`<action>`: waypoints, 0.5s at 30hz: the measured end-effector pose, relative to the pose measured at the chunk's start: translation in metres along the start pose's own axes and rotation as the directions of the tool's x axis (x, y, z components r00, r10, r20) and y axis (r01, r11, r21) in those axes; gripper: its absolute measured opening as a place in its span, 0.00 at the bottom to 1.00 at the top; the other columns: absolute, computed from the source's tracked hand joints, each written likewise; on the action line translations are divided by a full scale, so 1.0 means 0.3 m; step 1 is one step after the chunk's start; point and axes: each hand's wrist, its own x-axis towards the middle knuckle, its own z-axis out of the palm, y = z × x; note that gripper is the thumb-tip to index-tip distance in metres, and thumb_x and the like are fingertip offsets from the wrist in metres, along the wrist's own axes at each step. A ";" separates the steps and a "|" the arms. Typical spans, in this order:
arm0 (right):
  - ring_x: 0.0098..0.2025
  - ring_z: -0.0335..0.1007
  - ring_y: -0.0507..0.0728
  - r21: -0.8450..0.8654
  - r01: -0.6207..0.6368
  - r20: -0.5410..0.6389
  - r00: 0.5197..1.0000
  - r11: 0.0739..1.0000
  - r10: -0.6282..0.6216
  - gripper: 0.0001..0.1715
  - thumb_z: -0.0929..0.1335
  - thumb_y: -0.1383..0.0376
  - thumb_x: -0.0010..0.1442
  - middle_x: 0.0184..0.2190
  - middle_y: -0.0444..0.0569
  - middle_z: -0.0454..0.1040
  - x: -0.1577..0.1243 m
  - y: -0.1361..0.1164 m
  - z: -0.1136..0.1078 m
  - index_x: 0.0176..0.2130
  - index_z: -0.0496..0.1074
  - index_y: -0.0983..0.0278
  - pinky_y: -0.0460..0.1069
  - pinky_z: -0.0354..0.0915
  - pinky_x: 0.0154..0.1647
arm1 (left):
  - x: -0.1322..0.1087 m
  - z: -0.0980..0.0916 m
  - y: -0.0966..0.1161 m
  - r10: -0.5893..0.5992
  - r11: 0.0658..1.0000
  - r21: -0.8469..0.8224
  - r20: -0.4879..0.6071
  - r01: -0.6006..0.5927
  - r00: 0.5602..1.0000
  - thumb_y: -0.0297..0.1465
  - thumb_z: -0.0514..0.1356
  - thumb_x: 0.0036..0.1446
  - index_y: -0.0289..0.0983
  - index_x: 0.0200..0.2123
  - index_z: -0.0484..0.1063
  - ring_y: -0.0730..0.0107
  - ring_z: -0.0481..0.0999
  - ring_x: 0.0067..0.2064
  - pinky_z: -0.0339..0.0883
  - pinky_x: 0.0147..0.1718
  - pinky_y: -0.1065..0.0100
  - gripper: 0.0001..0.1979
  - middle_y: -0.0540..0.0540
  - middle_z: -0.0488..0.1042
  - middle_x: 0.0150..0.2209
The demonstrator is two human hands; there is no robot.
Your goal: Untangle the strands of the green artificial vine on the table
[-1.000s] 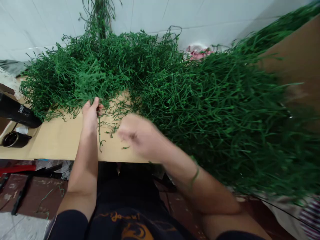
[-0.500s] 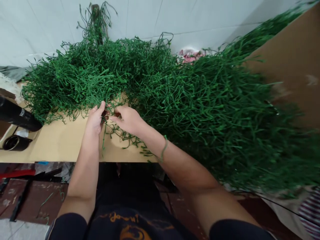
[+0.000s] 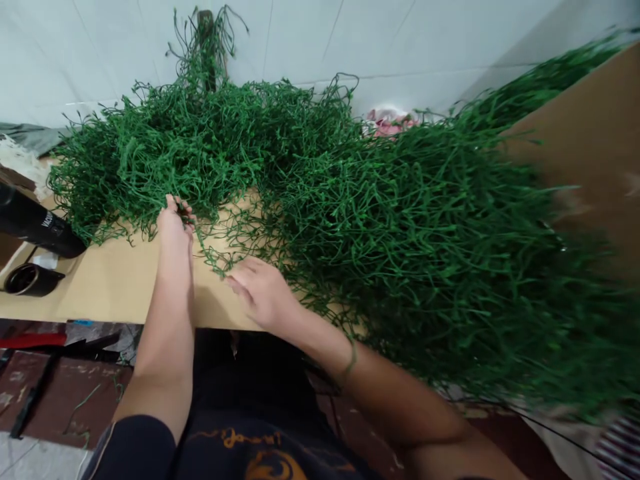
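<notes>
A big heap of thin green plastic stems [image 3: 350, 200] covers most of a tan table [image 3: 115, 280]. My left hand [image 3: 174, 223] is at the heap's near edge, fingers closed on a few green stems. A single green strand [image 3: 207, 250] runs from it down to my right hand [image 3: 260, 290], which pinches the strand's lower end above the table, close to the front edge. A green band sits on my right wrist.
A black cylindrical tool [image 3: 35, 227] and a small dark cup [image 3: 30, 279] lie at the table's left end. A brown cardboard sheet [image 3: 590, 147] stands at the right. White tiled wall behind. Below the table is a dark floor with scraps.
My hands were together at the heap's edge; now the right hand has drawn back toward the table's front with a strand, and the left has shifted slightly left.
</notes>
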 end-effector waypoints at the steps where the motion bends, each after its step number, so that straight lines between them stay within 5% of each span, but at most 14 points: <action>1: 0.27 0.58 0.53 0.004 -0.012 -0.038 0.999 1.000 0.012 0.18 0.56 0.64 0.60 0.21 0.49 0.64 -0.012 0.017 -0.025 0.20 0.59 0.64 0.48 0.55 0.31 | -0.004 -0.009 0.016 0.017 1.000 0.025 0.036 -0.018 0.999 0.42 0.57 0.54 0.37 0.21 0.59 0.84 0.62 0.17 0.53 0.15 0.79 0.18 0.56 0.62 0.15; 3: 0.26 0.59 0.53 -0.010 -0.161 -0.158 0.975 0.987 0.157 0.20 0.56 0.62 0.61 0.20 0.49 0.64 -0.023 0.072 -0.107 0.20 0.62 0.64 0.49 0.57 0.30 | -0.027 -0.023 0.032 0.010 0.994 0.107 0.166 -0.028 0.986 0.42 0.62 0.49 0.36 0.22 0.63 0.83 0.66 0.18 0.55 0.15 0.80 0.16 0.54 0.66 0.18; 7: 0.38 0.67 0.58 -0.154 -0.531 -0.468 0.782 0.833 0.412 0.17 0.61 0.61 0.59 0.33 0.56 0.72 -0.011 0.190 -0.309 0.41 0.71 0.68 0.53 0.61 0.41 | -0.085 -0.030 0.018 -0.047 0.969 0.245 0.291 -0.027 0.956 0.39 0.65 0.45 0.34 0.23 0.68 0.81 0.68 0.20 0.57 0.15 0.80 0.14 0.52 0.69 0.19; 10: 0.51 0.61 0.67 -0.279 -0.657 -0.575 0.699 0.701 0.426 0.37 0.67 0.59 0.53 0.47 0.69 0.67 0.006 0.212 -0.356 0.56 0.59 0.78 0.60 0.57 0.51 | -0.102 -0.024 0.001 -0.048 0.961 0.273 0.294 -0.035 0.955 0.37 0.65 0.45 0.34 0.23 0.69 0.82 0.68 0.20 0.57 0.16 0.79 0.13 0.51 0.70 0.21; 12: 0.52 0.58 0.69 -0.315 -0.585 -0.575 0.744 0.747 0.341 0.40 0.68 0.56 0.52 0.50 0.70 0.63 0.027 0.194 -0.308 0.57 0.58 0.77 0.62 0.55 0.52 | -0.103 -0.018 -0.006 -0.051 0.959 0.280 0.302 -0.037 0.952 0.37 0.65 0.44 0.34 0.24 0.69 0.82 0.68 0.20 0.57 0.17 0.78 0.12 0.51 0.71 0.22; 15: 0.48 0.60 0.65 -0.298 -0.324 -0.425 0.887 0.898 0.179 0.27 0.64 0.53 0.56 0.45 0.62 0.67 0.081 0.143 -0.175 0.49 0.66 0.68 0.61 0.58 0.48 | -0.104 -0.013 -0.014 -0.058 0.959 0.280 0.329 -0.039 0.942 0.37 0.66 0.43 0.34 0.25 0.69 0.82 0.67 0.20 0.57 0.17 0.77 0.13 0.52 0.71 0.23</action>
